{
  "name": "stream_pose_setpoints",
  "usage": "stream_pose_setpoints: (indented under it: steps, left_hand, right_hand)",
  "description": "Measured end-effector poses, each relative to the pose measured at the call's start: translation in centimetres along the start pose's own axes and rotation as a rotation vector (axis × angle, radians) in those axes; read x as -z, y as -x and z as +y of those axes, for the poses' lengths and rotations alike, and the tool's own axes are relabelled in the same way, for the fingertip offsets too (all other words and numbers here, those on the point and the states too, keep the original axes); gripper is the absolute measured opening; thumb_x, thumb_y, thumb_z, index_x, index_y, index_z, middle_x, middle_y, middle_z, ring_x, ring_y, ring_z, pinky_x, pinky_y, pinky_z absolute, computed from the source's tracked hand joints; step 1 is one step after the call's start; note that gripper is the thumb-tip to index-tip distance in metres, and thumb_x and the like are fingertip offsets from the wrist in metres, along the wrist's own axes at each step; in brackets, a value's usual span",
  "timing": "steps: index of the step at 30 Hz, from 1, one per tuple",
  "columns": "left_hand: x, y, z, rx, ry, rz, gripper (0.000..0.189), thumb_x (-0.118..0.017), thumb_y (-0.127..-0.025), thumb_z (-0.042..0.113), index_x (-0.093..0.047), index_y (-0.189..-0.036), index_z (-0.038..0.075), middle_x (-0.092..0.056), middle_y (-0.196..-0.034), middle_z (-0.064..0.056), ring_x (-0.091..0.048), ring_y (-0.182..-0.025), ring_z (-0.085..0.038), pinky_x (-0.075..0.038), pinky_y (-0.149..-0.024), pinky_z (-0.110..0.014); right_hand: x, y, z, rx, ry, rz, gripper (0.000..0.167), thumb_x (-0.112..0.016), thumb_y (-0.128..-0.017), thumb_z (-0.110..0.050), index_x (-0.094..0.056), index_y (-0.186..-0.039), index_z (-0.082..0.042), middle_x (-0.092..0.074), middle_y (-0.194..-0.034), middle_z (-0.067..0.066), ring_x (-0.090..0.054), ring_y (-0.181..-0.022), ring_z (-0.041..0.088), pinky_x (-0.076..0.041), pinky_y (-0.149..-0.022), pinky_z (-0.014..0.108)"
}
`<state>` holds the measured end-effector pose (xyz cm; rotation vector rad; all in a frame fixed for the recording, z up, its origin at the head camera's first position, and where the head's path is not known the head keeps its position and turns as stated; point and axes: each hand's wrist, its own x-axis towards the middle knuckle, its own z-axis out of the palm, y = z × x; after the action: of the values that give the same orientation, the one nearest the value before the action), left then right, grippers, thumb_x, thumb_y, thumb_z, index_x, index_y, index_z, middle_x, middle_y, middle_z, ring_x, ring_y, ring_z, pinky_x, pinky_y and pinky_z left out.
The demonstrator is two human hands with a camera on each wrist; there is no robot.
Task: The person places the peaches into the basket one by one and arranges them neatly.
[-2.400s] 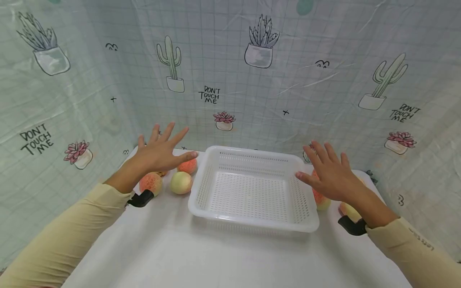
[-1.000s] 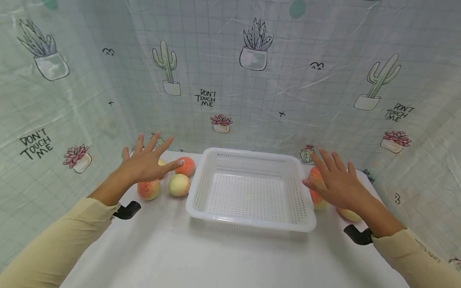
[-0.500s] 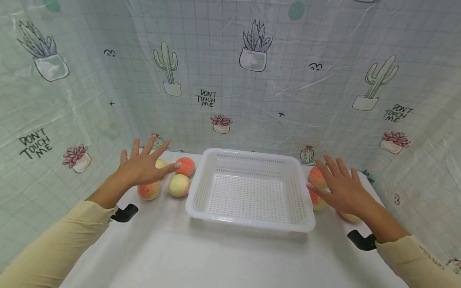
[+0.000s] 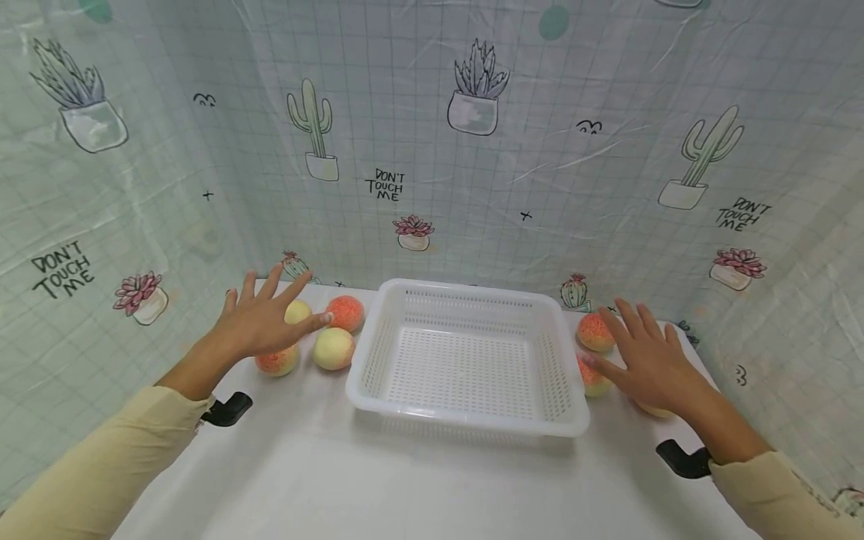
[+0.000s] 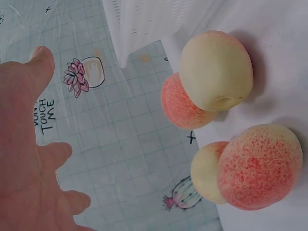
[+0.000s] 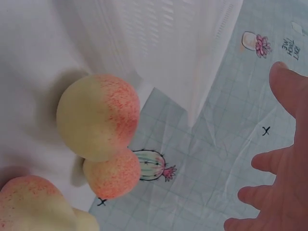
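Fingers spread, my left hand (image 4: 256, 321) hovers over the left-hand peaches and holds nothing. Beneath and beside it lie a pale yellow peach (image 4: 334, 349), a red peach (image 4: 346, 313), a speckled peach (image 5: 261, 167) and a partly hidden yellow one (image 4: 298, 310). On the other side my right hand (image 4: 649, 364) is also spread and holds nothing, above the right-hand peaches. There I see a red-orange peach (image 4: 595, 331), a yellow-and-red peach (image 6: 98, 117) and another peach (image 6: 32, 204) mostly covered by the hand in the head view. A white plastic basket (image 4: 466, 422) stands between the hands.
The basket's slotted floor shows, with nothing on it. It stands on a white table (image 4: 418, 487). A curtain (image 4: 432, 165) printed with cacti and "DON'T TOUCH ME" encloses the table at the back and both sides.
Both hands have drifted a little outward and lower, staying spread. More of the red-orange peach at right and the yellow peach behind the left hand now shows. Basket and peaches keep their places.
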<state>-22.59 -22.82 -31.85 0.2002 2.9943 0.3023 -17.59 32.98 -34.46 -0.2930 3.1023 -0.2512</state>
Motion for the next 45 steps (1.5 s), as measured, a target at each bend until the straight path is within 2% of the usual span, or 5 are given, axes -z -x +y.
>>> stream_pose_setpoints:
  steps: [18,26,31,37,45]
  left_hand:
    - [-0.6,-0.3,-0.6,-0.002,-0.014,-0.021,0.108,-0.042,-0.091,0.087,-0.008,-0.169,0.020,0.010,-0.172,-0.030,0.015,-0.152,-0.065,0.005,-0.116,-0.085]
    - [-1.2,-0.6,-0.3,-0.019,0.000,-0.039,0.106,-0.045,-0.094,0.081,-0.008,-0.168,0.016,0.006,-0.170,-0.036,0.005,-0.151,-0.068,-0.003,-0.117,-0.085]
    - [-1.5,-0.7,-0.2,-0.063,0.018,-0.041,0.106,-0.048,-0.094,0.079,-0.011,-0.168,0.012,0.002,-0.169,-0.037,-0.002,-0.148,-0.073,-0.012,-0.116,-0.086]
    - [-2.0,-0.9,-0.3,-0.099,0.122,-0.081,0.111,-0.059,-0.092,0.074,-0.010,-0.168,0.010,0.002,-0.169,-0.039,-0.002,-0.148,-0.073,-0.018,-0.109,-0.090]
    - [-2.2,-0.8,-0.2,-0.136,0.312,-0.152,0.109,-0.064,-0.093,0.067,-0.006,-0.169,0.015,0.003,-0.171,-0.034,-0.006,-0.154,-0.064,-0.019,-0.113,-0.087]
  right_hand:
    - [-0.7,0.5,1.7,-0.062,-0.019,-0.017,0.103,-0.054,-0.098,-0.069,-0.016,-0.165,0.000,-0.005,-0.169,0.035,-0.001,-0.153,0.062,-0.001,-0.115,0.086]
    - [-1.3,0.4,2.3,-0.061,-0.043,-0.003,0.101,-0.057,-0.098,-0.066,-0.021,-0.163,0.003,-0.009,-0.168,0.037,-0.003,-0.153,0.063,-0.003,-0.114,0.087]
    - [-1.9,0.5,2.5,-0.066,-0.080,0.003,0.100,-0.060,-0.097,-0.063,-0.022,-0.162,0.003,-0.009,-0.168,0.037,-0.003,-0.153,0.063,-0.003,-0.114,0.087]
    - [-2.8,0.6,2.5,-0.061,-0.104,0.007,0.103,-0.066,-0.096,-0.059,-0.020,-0.163,0.004,-0.010,-0.167,0.037,-0.003,-0.153,0.063,-0.005,-0.115,0.086]
    - [-3.5,0.6,2.4,-0.077,-0.136,0.012,0.107,-0.070,-0.092,-0.058,-0.018,-0.164,0.002,-0.010,-0.168,0.037,-0.003,-0.153,0.063,-0.008,-0.115,0.086]
